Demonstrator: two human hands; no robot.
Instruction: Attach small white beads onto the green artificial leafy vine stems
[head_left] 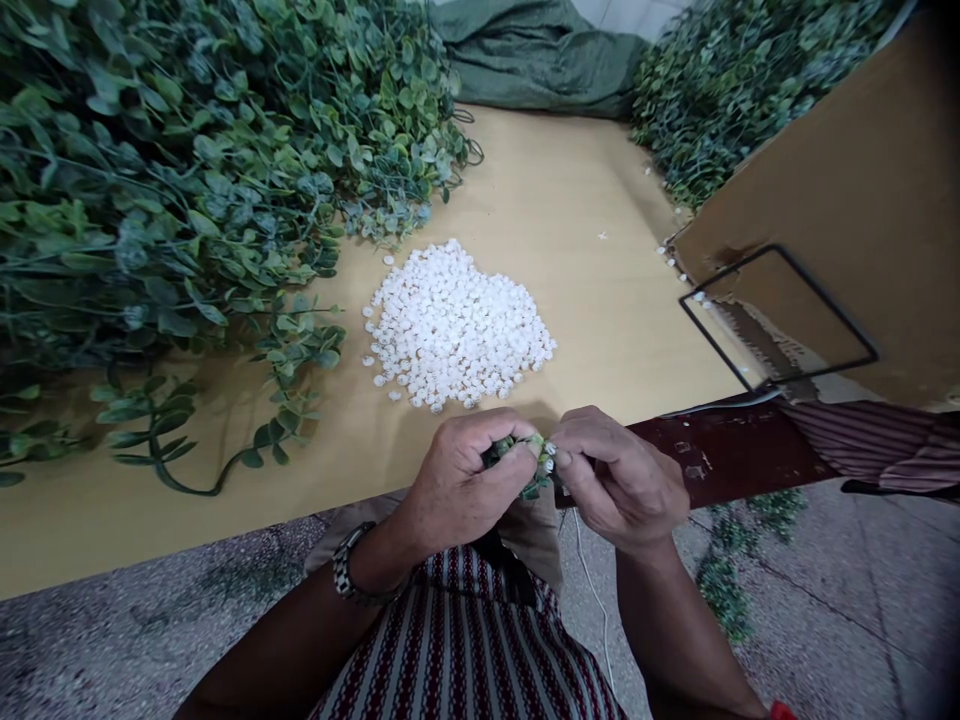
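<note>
Green leaves (535,490) sit gripped in the left hand (466,482), seemingly steadied for the right hand (631,478), whose fingertips (565,460) appear pinched on a white piece (550,449).

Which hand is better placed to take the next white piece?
Probably the right hand: its fingers are at the white tips; the left hand, though nearer the white pile, grips the green sprig.

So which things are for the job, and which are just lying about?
Seem part of the job:
sprig, held in the left hand, right hand close by
white bits
leafy heap, probably

Seem just lying about:
cardboard
black frame
green cloth
</note>
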